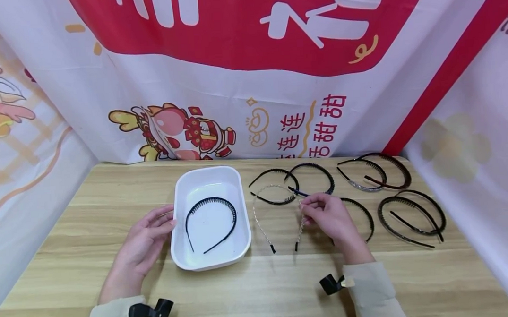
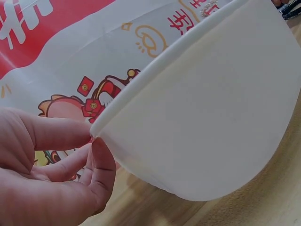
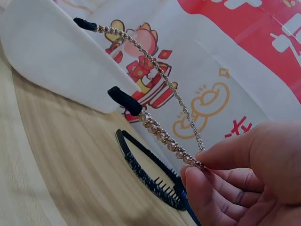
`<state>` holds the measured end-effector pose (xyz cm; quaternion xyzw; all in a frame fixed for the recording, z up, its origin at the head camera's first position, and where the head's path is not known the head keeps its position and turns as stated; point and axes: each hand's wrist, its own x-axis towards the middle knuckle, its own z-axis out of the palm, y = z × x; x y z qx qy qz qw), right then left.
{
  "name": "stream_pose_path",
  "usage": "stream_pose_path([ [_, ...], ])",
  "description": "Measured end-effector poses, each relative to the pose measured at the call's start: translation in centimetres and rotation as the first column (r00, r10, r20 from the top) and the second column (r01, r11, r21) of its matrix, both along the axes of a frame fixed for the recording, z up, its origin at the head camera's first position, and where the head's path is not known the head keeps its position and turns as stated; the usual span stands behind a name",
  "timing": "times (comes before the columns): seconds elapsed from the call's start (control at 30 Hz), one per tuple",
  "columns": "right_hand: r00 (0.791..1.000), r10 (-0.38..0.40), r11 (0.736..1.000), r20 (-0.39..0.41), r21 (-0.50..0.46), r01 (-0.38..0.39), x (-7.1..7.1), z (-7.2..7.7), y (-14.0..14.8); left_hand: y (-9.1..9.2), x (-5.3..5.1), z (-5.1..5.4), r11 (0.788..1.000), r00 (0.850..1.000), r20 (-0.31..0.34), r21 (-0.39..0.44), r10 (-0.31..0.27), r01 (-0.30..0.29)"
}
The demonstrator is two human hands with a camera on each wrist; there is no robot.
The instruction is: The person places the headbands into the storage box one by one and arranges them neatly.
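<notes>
My left hand (image 1: 148,238) pinches the left rim of a white plastic basin (image 1: 212,264) between thumb and fingers; the left wrist view shows the grip at the basin's edge (image 2: 202,117). Inside the basin lies a black toothed headband (image 1: 213,199). To its right, my right hand (image 1: 331,216) holds a thin beaded headband (image 1: 263,233) by one side, thumb against fingertips. In the right wrist view this beaded headband (image 3: 165,136) is raised off the table, its two black end caps pointing toward the basin.
Behind the right hand lie two dark headbands, one plain black (image 1: 274,203) and one bluish (image 1: 331,178). Another black headband (image 1: 370,215) is partly hidden by that hand. Several more, including a brown headband (image 1: 403,171), overlap at the table's right. A printed cloth (image 1: 216,84) hangs behind.
</notes>
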<state>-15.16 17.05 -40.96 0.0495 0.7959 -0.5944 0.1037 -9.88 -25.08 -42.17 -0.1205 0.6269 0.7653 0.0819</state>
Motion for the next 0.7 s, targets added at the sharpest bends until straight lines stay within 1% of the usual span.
stream_pose_path([
  [0.1, 1.000, 0.004, 1.000, 0.003, 0.002, -0.004, -0.2, 0.3, -0.4, 0.0, 0.0, 0.0, 1.000, 1.000, 0.002, -0.004, 0.001, -0.001],
  [0.23, 0.999, 0.023, 0.999, -0.029, 0.048, -0.022, -0.8, 1.0, -1.1, 0.0, 0.0, -0.1, 1.000, 1.000, -0.005, 0.001, 0.003, -0.003],
  [0.47, 0.992, 0.084, 0.987, -0.096, 0.145, -0.069, -2.1, 2.4, -2.6, -0.1, 0.0, 0.1, 0.998, 0.999, -0.009, 0.061, 0.032, -0.032],
  [0.57, 0.990, 0.099, 0.983, -0.105, 0.168, -0.080, -2.6, 2.9, -3.5, 0.0, 0.0, 0.2, 0.997, 0.999, -0.007, 0.070, 0.036, -0.035],
  [0.7, 0.991, 0.098, 0.984, -0.088, 0.159, -0.083, -3.2, 3.4, -5.1, 0.0, 0.0, 0.3, 0.996, 0.999, 0.000, 0.071, 0.045, -0.045],
])
